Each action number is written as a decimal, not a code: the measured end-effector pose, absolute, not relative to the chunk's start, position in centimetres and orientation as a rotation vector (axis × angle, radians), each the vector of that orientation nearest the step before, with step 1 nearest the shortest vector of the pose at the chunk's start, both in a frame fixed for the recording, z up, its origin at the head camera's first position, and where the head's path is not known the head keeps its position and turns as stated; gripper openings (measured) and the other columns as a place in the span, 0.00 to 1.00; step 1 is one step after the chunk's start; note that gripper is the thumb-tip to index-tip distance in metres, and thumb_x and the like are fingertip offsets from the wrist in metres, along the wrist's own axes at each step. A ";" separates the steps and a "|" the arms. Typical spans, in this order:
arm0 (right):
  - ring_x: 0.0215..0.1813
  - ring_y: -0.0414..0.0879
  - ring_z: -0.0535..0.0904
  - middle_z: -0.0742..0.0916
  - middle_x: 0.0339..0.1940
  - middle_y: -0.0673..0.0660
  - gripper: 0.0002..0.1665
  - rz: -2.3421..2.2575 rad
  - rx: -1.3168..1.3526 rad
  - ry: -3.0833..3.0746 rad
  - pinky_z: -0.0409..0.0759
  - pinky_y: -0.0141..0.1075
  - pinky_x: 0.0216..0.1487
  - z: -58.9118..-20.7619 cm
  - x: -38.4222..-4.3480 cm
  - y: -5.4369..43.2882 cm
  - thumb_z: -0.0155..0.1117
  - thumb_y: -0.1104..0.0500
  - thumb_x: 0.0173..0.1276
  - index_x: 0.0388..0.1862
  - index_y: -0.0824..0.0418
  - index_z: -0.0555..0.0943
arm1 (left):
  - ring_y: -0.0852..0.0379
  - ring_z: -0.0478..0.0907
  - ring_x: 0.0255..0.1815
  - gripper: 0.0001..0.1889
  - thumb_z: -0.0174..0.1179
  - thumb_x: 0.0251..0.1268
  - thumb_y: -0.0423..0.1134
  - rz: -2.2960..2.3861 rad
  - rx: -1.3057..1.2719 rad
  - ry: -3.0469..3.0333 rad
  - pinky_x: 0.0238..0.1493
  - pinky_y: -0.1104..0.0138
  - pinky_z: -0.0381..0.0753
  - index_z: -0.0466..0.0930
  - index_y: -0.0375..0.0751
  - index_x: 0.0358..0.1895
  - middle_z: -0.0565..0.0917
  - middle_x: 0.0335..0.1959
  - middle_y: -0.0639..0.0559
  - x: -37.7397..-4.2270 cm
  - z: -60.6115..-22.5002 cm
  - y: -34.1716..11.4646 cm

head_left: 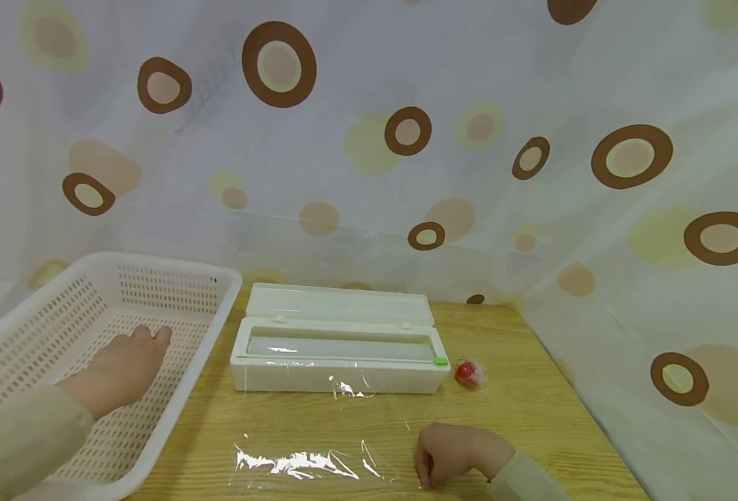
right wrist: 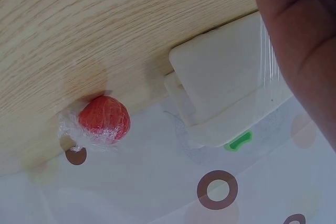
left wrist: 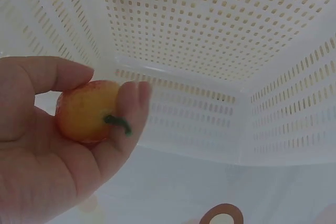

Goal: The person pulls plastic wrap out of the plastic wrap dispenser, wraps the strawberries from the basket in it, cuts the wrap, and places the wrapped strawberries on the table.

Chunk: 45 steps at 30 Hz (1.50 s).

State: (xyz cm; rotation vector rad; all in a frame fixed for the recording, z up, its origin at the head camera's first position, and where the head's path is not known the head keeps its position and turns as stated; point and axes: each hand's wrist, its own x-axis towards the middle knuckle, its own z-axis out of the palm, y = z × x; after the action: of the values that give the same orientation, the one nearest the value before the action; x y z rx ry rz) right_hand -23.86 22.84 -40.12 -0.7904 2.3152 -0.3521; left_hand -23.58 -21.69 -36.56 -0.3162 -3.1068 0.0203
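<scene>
Over the white basket (head_left: 156, 266), a red-and-yellow fruit (left wrist: 84, 116) is clasped in the grip of the left hand (head_left: 121, 365). Before the white dispenser (head_left: 340, 379) on the counter (head_left: 532, 417), clear film (head_left: 294, 463) is stretched out; whether it is pinched by the right hand (head_left: 459, 452) cannot be told.

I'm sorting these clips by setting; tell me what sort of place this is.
Likely a screened-off tabletop workspace: a patterned sheet hangs behind a wooden table that bears an open film dispenser.
</scene>
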 end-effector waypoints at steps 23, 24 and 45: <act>0.16 0.30 0.63 0.78 0.12 0.45 0.08 -0.368 -0.785 2.292 0.61 0.22 0.20 -40.1 -24.0 22.9 0.64 0.76 0.47 0.16 0.66 0.82 | 0.46 0.76 0.31 0.21 0.68 0.48 0.32 -0.054 -0.481 -2.719 0.31 0.56 0.82 0.72 0.30 0.45 0.78 0.34 0.41 -23.9 -34.3 -17.6; 0.16 0.30 0.63 0.78 0.12 0.45 0.08 -0.367 -0.784 2.295 0.62 0.22 0.20 -40.1 -24.0 22.9 0.64 0.76 0.47 0.16 0.66 0.82 | 0.47 0.76 0.30 0.21 0.69 0.47 0.33 -0.054 -0.496 -2.694 0.31 0.56 0.82 0.72 0.31 0.45 0.78 0.34 0.41 -23.8 -34.2 -17.2; 0.16 0.30 0.63 0.75 0.12 0.41 0.08 -0.353 -0.771 2.308 0.63 0.22 0.21 -40.2 -24.0 23.0 0.64 0.76 0.48 0.16 0.66 0.81 | 0.55 0.78 0.28 0.22 0.73 0.42 0.38 -0.103 -0.747 -2.541 0.30 0.64 0.80 0.75 0.38 0.42 0.80 0.34 0.50 -21.4 -34.0 -9.6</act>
State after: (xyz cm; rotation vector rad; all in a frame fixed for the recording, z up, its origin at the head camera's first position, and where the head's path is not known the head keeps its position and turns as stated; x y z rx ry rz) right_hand -23.96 22.95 -40.19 -0.7708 2.3083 -0.3535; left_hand -21.38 -9.58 -33.97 -0.7471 -2.5408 -0.1031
